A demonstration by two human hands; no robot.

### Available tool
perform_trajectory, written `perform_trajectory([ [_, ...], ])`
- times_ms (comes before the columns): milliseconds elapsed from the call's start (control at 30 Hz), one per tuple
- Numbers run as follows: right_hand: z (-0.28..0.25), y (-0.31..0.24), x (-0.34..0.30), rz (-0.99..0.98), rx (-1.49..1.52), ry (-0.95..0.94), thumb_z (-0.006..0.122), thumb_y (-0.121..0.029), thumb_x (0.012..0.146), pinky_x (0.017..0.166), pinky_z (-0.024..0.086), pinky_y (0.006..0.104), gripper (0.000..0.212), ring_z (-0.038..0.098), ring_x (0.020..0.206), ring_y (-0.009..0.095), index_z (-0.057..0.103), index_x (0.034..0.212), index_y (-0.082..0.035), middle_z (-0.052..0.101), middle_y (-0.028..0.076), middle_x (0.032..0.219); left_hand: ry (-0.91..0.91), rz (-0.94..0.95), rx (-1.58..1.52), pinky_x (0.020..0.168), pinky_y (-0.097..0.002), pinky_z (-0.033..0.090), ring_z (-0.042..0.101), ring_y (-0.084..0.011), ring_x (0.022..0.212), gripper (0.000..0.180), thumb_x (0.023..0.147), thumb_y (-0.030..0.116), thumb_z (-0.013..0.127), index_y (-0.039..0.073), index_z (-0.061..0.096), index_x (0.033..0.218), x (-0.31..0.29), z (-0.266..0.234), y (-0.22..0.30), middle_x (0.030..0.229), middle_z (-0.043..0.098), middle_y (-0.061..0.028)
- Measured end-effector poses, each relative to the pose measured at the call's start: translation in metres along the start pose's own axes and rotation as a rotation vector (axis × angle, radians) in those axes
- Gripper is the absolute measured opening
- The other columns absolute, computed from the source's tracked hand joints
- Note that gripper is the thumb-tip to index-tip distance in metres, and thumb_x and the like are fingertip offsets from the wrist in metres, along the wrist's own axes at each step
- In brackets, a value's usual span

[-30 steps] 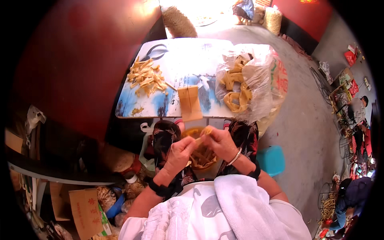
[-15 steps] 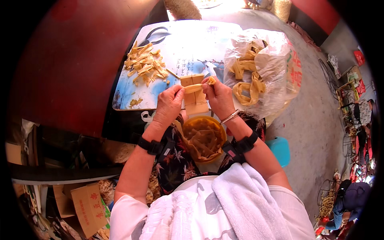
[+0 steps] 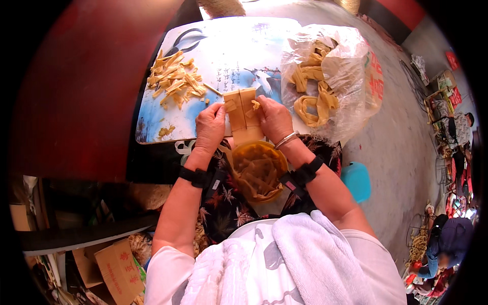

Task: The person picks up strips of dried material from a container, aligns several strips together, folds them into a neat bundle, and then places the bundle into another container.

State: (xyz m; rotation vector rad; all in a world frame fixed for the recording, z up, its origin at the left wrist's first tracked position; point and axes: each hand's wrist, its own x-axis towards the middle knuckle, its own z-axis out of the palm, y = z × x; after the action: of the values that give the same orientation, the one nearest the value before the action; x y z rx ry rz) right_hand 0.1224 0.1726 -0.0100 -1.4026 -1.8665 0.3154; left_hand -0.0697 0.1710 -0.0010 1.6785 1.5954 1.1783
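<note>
Two hands meet on one flat tan rectangular sheet of dried bean-curd skin (image 3: 244, 114), which lies at the near edge of our counter (image 3: 152, 129), a low board with a blue and white painted top. Our left hand (image 3: 211, 127) presses on the sheet's left edge, fingers curled down and closed on it, thumb side toward the middle. Our right hand (image 3: 274, 119) does the same on the right edge, a small tan scrap under its fingertips. So each grip is pressed shut on the sheet, not spread; how much is pinch and how much is flat pressure we cannot tell. The sheet's lower end hangs past the counter edge toward us, between the two wrists.

Just below the grip, on our lap, sits a round amber translucent plastic bowl (image 3: 259, 170) with tan strips inside. Beyond the left grip and off to its left lies a loose heap of cut tan strips (image 3: 173, 79) on the counter. Beside the right grip, to its right, stands an open clear plastic bag (image 3: 351, 71) with folded tan bands in it. Both wrists carry black straps, and the right one also a pale bangle (image 3: 285, 139). Near the right elbow a turquoise plastic stool (image 3: 356, 180) stands on the grey floor.
</note>
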Motion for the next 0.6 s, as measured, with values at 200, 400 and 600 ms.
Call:
perform_trajectory([
  [200,-0.044,-0.005,-0.036,0.532,0.991,-0.39,0.053,-0.012,0.095,0.055,0.046,0.0232,0.02,0.057,0.063,0.01,0.056,0.113,-0.004,0.06,0.002,0.083,-0.23,-0.375,-0.918,0.055,-0.0244,0.04,0.041,-0.0087,0.056,0.023,0.098,0.016,0.052,-0.001,0.064,0.106,-0.034,-0.017,0.032,0.068,0.047,0.0047],
  [400,-0.035,0.003,-0.12,0.766,1.01,-0.503,0.052,-0.011,0.094,0.056,0.048,0.021,0.022,0.058,0.064,0.007,0.056,0.115,-0.003,0.064,0.002,0.086,-0.263,-0.339,-0.847,0.078,-0.0248,0.045,0.055,-0.0106,0.076,0.017,0.096,0.009,0.054,-0.002,0.06,0.108,-0.095,-0.018,0.028,0.084,0.06,-0.0021],
  [600,0.008,0.029,-0.157,1.063,0.992,-0.427,0.056,-0.016,0.095,0.066,0.054,0.0245,0.03,0.065,0.077,0.014,0.057,0.12,-0.001,0.068,0.008,0.099,-0.297,-0.469,-0.715,0.076,-0.0232,0.05,0.063,-0.0096,0.082,0.009,0.094,0.005,0.059,0.003,0.063,0.102,-0.148,0.007,0.003,0.091,0.065,-0.0019],
])
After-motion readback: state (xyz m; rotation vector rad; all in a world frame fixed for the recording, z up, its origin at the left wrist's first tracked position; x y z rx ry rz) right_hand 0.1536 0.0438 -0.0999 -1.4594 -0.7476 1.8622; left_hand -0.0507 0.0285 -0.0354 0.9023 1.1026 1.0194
